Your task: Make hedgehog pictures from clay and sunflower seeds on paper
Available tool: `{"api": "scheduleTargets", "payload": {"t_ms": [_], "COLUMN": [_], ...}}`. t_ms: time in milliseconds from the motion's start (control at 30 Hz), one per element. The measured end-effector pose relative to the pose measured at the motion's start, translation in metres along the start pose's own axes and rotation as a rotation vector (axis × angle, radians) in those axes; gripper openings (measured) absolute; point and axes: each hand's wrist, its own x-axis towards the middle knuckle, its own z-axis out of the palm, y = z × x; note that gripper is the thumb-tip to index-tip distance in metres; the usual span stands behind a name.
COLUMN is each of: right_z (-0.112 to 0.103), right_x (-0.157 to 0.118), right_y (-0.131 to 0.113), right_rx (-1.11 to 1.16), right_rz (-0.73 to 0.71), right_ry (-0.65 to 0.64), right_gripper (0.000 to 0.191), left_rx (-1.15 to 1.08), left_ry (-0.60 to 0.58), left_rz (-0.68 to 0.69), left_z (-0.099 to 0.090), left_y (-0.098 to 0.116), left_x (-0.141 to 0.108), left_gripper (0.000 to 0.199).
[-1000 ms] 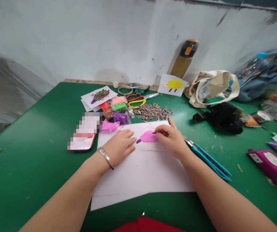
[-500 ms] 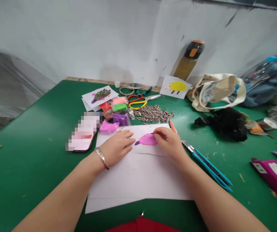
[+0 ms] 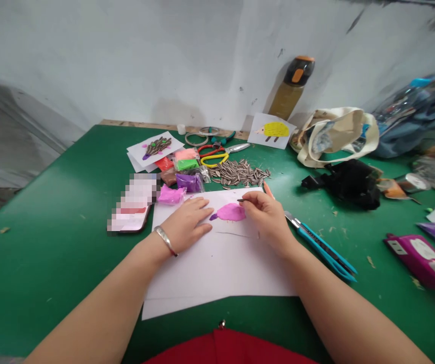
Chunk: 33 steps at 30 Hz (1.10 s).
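Note:
Pinched between thumb and index finger of my right hand (image 3: 268, 215) is a slim dark sunflower seed (image 3: 242, 200). It is at the upper right edge of a flat pink clay shape (image 3: 230, 212); whether they touch I cannot tell. A pointed purple clay tip (image 3: 213, 217) forms the left end of that shape, which lies on white paper (image 3: 217, 273). My left hand (image 3: 189, 222) rests flat with fingers stretched on the same paper, just left of the purple tip. Beyond the paper is a heap of striped sunflower seeds (image 3: 240, 173).
Bagged coloured clay (image 3: 189, 182), a phone (image 3: 136, 205) and a seed-covered picture (image 3: 159, 146) lie left. Scissors (image 3: 217, 157) are behind. A blue utility knife (image 3: 323, 247), black cloth item (image 3: 357, 184), cloth bag (image 3: 335, 136) and magenta case (image 3: 418, 260) lie right. A bottle (image 3: 291, 88) leans on the wall.
My right hand has shifted slightly right and up over the pink shape, still pinching the seed. My left hand stays flat on the paper. The whole view has tilted a little.

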Motion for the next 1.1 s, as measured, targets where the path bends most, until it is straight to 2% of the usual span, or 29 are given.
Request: {"api": "scheduleTargets", "payload": {"t_ms": [200, 300, 433, 533, 633, 833, 967, 1100], "right_z": [-0.008, -0.009, 0.0, 0.005, -0.001, -0.017, -0.013, -0.01], "right_x": [-0.001, -0.003, -0.007, -0.01, -0.011, -0.007, -0.005, -0.004], "right_y": [-0.007, -0.01, -0.007, -0.002, 0.0, -0.003, -0.005, -0.006], "right_rx": [-0.151, -0.146, -0.113, -0.138, -0.162, -0.201, -0.304, -0.398], "right_rz": [-0.113, -0.071, -0.003, -0.044, -0.039, -0.05, -0.135, -0.187], "right_ry": [0.005, -0.063, -0.145, -0.178, -0.201, -0.255, -0.325, -0.331], "right_gripper": [0.013, 0.014, 0.015, 0.016, 0.017, 0.016, 0.017, 0.019], "left_rx": [0.022, 0.027, 0.034, 0.051, 0.072, 0.066, 0.061, 0.063], "left_ry": [0.002, 0.043, 0.114, 0.093, 0.058, 0.015, 0.018, 0.007], "left_rz": [0.038, 0.022, -0.014, -0.039, -0.072, -0.086, -0.082, -0.099], "left_z": [-0.004, -0.003, 0.006, 0.015, 0.02, 0.017, 0.016, 0.015], "left_y": [0.006, 0.01, 0.01, 0.009, 0.009, 0.008, 0.006, 0.007], "left_x": [0.0, -0.001, 0.0, 0.003, 0.005, 0.007, 0.007, 0.008], "left_gripper": [0.025, 0.025, 0.032, 0.043, 0.05, 0.052, 0.051, 0.051]}}
